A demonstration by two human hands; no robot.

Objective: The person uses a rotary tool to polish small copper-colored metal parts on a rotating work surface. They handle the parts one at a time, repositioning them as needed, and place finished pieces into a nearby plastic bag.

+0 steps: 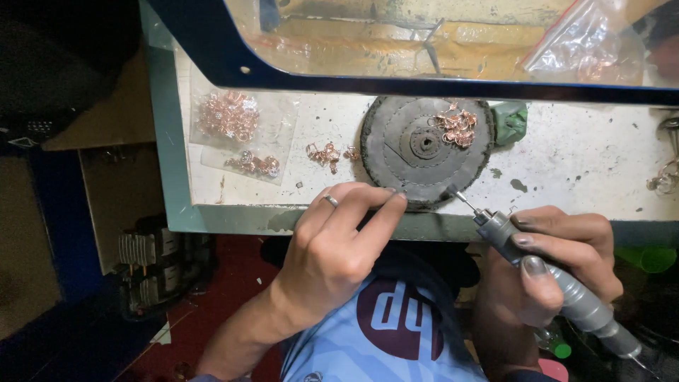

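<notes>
My right hand (559, 265) grips a grey rotary hand tool (566, 283) like a pen, its thin bit (463, 199) pointing at the front edge of a dark round buffing pad (396, 152). My left hand (339, 247), with a ring on one finger, rests at the bench's front edge, fingertips pinched together against the pad's rim; whether a small piece is between them is hidden. A cluster of copper-coloured jewellery pieces (456, 129) lies on the pad. Two more small pieces (327, 153) lie on the white bench top (566, 155) left of the pad.
Clear bags of copper-coloured pieces (230, 117) lie at the bench's left. A blue-framed clear shield (424, 42) spans the back, another bag (594, 49) behind it. A green lump (511, 122) sits right of the pad. Metal rings (665, 177) lie far right.
</notes>
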